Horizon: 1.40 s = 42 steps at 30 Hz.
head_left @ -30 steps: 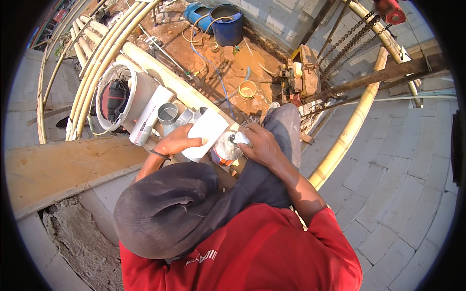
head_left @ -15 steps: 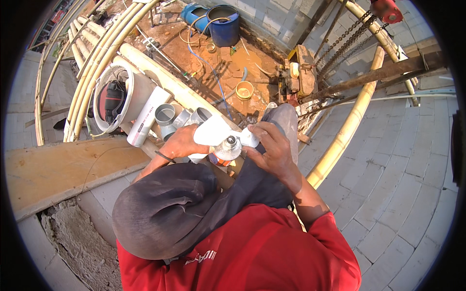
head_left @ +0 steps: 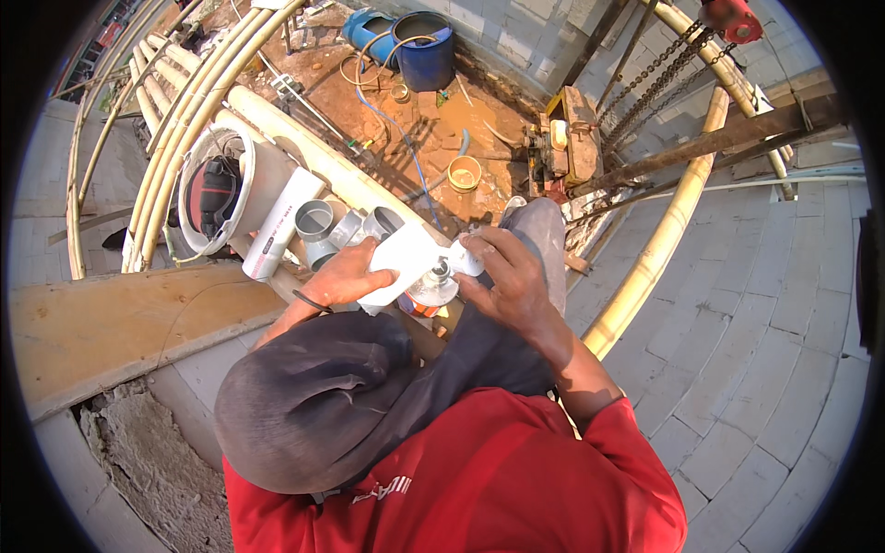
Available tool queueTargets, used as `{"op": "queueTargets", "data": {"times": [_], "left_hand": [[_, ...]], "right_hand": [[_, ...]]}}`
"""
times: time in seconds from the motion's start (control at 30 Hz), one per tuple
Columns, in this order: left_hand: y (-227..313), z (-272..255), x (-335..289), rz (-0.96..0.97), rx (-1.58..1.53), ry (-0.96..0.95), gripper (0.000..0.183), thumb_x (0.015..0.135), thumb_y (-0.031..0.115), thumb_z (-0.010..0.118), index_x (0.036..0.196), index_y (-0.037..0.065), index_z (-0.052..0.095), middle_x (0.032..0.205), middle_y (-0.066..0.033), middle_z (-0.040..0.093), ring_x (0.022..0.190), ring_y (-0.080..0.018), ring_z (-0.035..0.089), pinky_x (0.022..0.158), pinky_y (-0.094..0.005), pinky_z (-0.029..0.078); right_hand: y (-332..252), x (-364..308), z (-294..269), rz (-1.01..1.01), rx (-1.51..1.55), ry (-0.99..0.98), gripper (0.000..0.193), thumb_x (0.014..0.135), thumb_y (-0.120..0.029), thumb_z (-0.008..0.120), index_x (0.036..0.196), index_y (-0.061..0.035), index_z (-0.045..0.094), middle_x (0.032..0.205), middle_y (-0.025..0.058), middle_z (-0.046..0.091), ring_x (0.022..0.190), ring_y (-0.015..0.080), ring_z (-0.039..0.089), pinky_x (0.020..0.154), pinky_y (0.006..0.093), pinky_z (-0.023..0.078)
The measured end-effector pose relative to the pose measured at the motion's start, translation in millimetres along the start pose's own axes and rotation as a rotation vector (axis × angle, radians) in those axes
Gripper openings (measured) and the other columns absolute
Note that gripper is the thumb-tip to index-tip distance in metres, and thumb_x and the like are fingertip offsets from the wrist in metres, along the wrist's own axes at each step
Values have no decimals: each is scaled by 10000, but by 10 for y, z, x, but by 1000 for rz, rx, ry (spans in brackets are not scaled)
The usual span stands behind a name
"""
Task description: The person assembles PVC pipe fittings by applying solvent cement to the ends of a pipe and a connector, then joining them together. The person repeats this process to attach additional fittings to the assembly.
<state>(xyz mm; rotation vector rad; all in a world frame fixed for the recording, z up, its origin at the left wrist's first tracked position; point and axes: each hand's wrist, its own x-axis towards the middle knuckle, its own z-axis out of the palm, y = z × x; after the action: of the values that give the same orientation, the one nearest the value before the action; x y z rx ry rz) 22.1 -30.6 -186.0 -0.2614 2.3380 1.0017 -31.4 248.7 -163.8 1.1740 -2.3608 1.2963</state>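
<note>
My left hand (head_left: 336, 276) grips a white plastic pipe fitting (head_left: 401, 263) from the left, just above my grey hat (head_left: 313, 415). My right hand (head_left: 512, 281) pinches the fitting's right end with thumb and fingers. A small round can (head_left: 429, 293) with a metal top and an orange label sits right under the fitting, between both hands. My bent knee in grey trousers (head_left: 539, 230) lies behind the right hand. A dark band circles my left wrist.
Grey pipe fittings (head_left: 318, 226) and a white bucket (head_left: 263, 175) holding a dark red helmet lie beyond my left hand. A wooden plank (head_left: 101, 323) runs at left. Long cream pipes (head_left: 175, 111), a blue barrel (head_left: 429, 41), a small yellow bucket (head_left: 464, 172) and chains (head_left: 645, 78) lie farther off.
My right hand has shifted its fingers onto the right end of the fitting. The fitting has tilted slightly, and the can under it now shows more plainly.
</note>
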Motion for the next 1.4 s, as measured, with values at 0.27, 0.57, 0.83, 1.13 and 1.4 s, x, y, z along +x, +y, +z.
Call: {"op": "queueTargets", "data": {"times": [0.27,0.57,0.83,1.13,1.4], "left_hand": [[56,-23,-24,113,87,51,772,648,437,808,1156,-104,593,1136,-302,638,1099,-414,619,967,-436,490],[67,51,-76,206,310,246,778,599,331,884,1195,-26,534,1127,-227,544,1041,-425,600,874,-472,510],[122,4,-108,308,450,331,802,585,331,904,1174,-35,500,1081,-214,511,1030,-415,602,825,-468,531],[-13,-219,-86,220,4,139,757,618,364,853,1181,-52,564,1112,-214,583,1059,-339,591,941,-401,477],[30,-459,-223,205,-298,117,786,662,348,823,1293,-27,543,1178,-144,610,1112,-249,585,984,-349,450]], "right_hand": [[17,-40,34,-17,-22,-29,427,729,-142,811,1103,-3,659,1075,161,636,934,331,661,810,403,555],[-43,11,-13,-14,-12,10,418,749,-143,798,1116,-8,650,1089,158,630,934,326,652,805,404,546],[-32,-11,23,-49,-30,-26,449,693,-121,843,1086,9,669,1070,166,644,915,330,662,779,392,550],[132,-256,8,49,-23,-152,421,739,-130,798,1107,10,650,1092,164,638,952,341,652,828,416,546],[603,-277,847,315,-32,-612,395,791,-210,760,1087,32,658,1054,189,615,982,392,645,841,462,540]]}}
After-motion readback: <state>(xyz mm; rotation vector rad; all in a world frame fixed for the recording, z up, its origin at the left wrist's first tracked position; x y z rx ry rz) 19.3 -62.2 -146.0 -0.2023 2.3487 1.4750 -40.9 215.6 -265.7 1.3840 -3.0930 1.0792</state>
